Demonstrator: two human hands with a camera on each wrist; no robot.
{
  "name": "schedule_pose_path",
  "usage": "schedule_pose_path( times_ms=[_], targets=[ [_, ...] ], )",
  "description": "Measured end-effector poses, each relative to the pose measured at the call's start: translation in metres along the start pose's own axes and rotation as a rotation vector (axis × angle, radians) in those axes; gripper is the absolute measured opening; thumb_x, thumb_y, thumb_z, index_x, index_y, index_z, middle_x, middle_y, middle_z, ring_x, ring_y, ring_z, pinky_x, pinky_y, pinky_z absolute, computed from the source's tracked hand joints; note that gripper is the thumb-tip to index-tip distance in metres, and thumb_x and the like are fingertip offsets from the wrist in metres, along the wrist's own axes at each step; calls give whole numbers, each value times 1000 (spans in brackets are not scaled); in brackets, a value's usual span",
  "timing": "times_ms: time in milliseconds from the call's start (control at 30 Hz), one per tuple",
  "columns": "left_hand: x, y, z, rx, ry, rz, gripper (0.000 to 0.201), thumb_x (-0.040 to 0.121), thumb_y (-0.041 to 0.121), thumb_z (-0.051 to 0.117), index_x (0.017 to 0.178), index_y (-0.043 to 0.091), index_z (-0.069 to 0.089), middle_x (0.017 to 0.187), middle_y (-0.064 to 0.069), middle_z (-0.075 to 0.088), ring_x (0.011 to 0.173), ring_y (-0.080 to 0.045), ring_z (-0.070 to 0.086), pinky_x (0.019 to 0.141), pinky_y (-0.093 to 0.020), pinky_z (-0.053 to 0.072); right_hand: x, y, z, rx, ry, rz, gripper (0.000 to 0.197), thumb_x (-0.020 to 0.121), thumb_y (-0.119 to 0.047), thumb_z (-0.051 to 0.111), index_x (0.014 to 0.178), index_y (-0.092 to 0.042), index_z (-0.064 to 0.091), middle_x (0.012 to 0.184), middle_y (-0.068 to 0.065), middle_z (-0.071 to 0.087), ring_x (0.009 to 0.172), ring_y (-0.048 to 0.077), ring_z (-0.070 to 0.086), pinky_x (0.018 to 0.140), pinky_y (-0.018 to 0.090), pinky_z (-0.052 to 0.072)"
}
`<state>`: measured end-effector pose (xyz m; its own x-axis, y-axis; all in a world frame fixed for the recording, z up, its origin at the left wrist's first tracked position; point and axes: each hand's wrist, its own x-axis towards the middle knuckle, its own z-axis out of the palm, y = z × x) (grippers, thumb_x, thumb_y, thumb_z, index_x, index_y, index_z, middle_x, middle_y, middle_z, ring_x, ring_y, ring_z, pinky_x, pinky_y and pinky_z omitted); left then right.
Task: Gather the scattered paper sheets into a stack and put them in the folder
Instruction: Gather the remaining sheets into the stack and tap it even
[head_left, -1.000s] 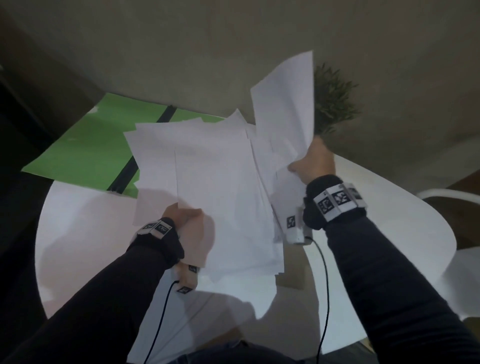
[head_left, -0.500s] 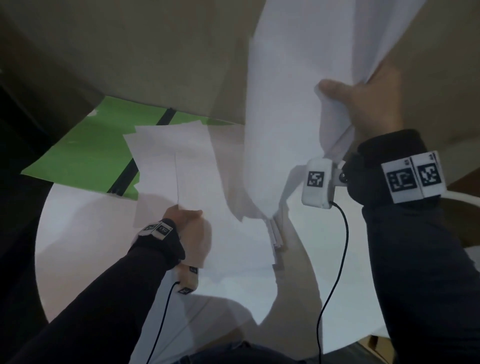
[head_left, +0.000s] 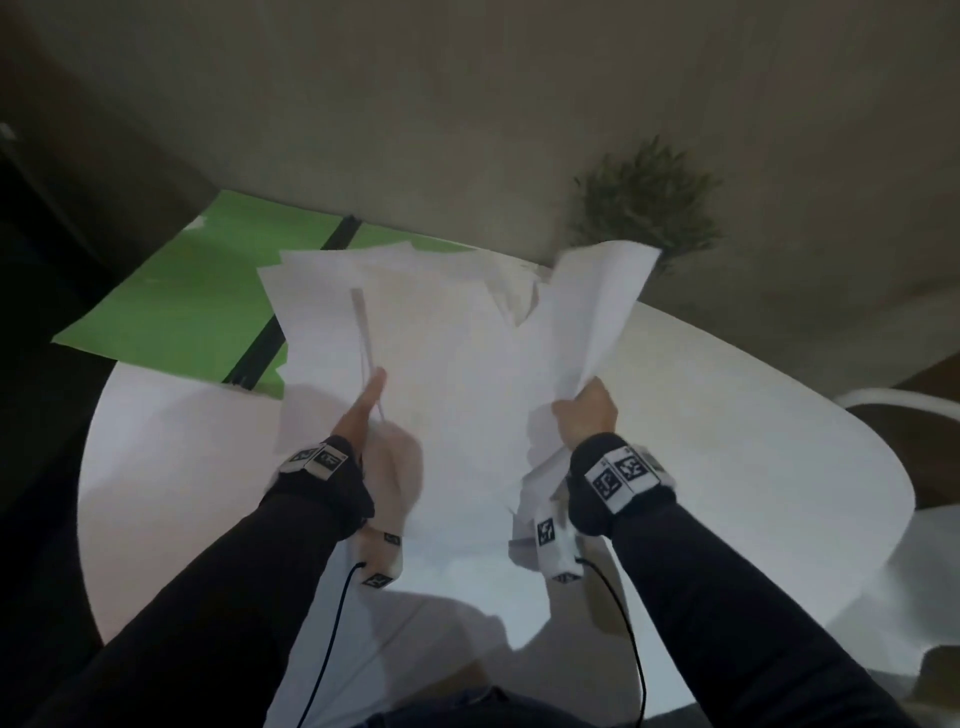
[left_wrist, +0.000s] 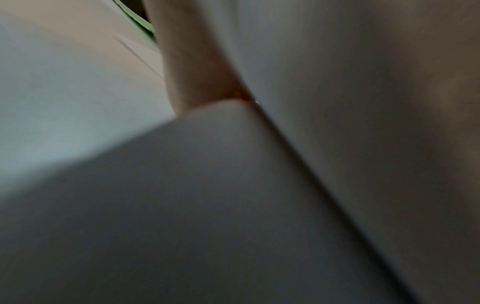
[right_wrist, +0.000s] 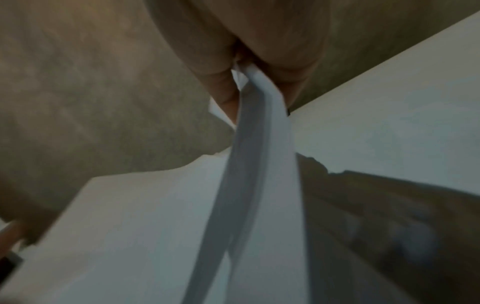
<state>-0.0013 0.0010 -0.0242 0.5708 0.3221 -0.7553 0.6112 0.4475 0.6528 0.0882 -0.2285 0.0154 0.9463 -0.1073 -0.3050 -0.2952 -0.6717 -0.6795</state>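
The right hand (head_left: 584, 415) pinches a raised bunch of paper sheets (head_left: 587, 317); the left hand (head_left: 363, 410) grips the main pile. The green folder (head_left: 197, 291) lies beyond the pile's left side, nearer the left hand.

Dim indoor light throughout, the left side falling to black. The white desk (head_left: 727, 467) is the brightest area, with soft shadows lying near the arms. Straight edges bow toward the frame borders. Both wrist views are murky, heavily blurred and out of focus
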Motion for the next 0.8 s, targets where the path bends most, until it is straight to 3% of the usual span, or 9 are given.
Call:
schedule_pose_path(
  times_ms=[100,167,233,367,467,567,633,700,800],
  targets=[
    [3,-2,-2,137,34,48,87,65,68,67,124,4,55,123,-17,59,116,-34,55,103,-44,41,-2,4,4,-45,-24,-9,29,91,-4,47,118,2,52,122,19,58,112,34,55,77,27,40],
    [12,-5,-4,273,58,97,53,68,40,79,100,0,64,99,-18,67,103,-34,62,91,-42,50,-2,-2,-3,7,23,-28,29,93,-9,49,119,3,54,122,19,59,112,34,55,82,29,42],
    [18,-9,-5,346,77,129,29,73,18,78,93,1,64,102,-21,67,103,-36,63,94,-46,50,-1,-14,-16,79,120,-88,30,94,-15,50,118,3,56,121,20,60,112,35,56,89,32,43],
    [10,-6,-4,323,29,138,15,76,8,75,78,7,61,98,-18,65,97,-34,61,97,-46,47,-3,-59,-51,370,323,-287,28,92,-14,56,117,-2,60,114,14,65,106,28,61,94,35,48],
    [8,-6,-4,296,3,141,15,74,0,74,76,6,60,80,-13,63,87,-31,60,91,-43,49,-9,-93,-78,822,252,-413,24,88,-7,62,112,-7,58,102,2,65,96,17,63,89,27,52],
    [8,-6,-5,256,-7,136,17,75,-7,69,74,5,57,74,-13,61,75,-28,58,85,-40,48,-2,-98,-76,1028,16,-363,37,86,2,62,121,-3,50,106,3,62,92,12,63,83,21,54],
    [9,-6,-6,247,0,128,19,81,-7,63,72,7,54,59,-8,64,65,-27,56,74,-31,49,6,-81,-55,878,-229,-251,46,84,5,63,128,1,50,116,10,63,94,17,64,81,25,55],
    [1,-3,-4,178,-21,121,28,95,5,49,67,10,50,36,2,57,53,-20,56,54,-21,47,17,-51,-30,471,-366,-144,47,80,-2,69,125,-1,55,120,14,63,100,25,63,87,35,53],
    [1,1,-4,-14,-161,37,59,90,57,43,77,4,64,58,-10,66,53,-25,64,52,-26,52,24,-8,1,-111,-342,-88,46,75,-17,74,116,-4,58,108,10,64,100,28,61,80,28,48]
  ],
)
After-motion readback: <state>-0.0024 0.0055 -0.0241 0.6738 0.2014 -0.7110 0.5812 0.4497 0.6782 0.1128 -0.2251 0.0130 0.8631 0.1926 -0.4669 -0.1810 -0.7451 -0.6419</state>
